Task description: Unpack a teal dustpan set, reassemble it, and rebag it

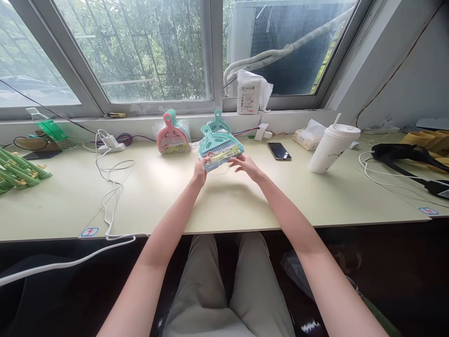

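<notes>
A teal mini dustpan and brush set (220,145) in clear wrap with a yellow label is tilted just above the table. My left hand (201,171) grips its lower left corner, fingers closed. At its lower right edge is my right hand (246,167), fingers apart, the tips at the wrap; whether they press on it is hard to see. Behind stands another teal set (218,122), partly hidden by the held one. To the left, a stack of wrapped sets with a pink dustpan and brush set (171,138) in front leans near the sill.
A phone (279,151), a tissue pack (308,135) and a white lidded cup (331,149) with a straw stand right. White cables (111,187) run down the left side over the table edge (231,231). Green bundles (21,171) lie far left, a black strap (403,157) far right.
</notes>
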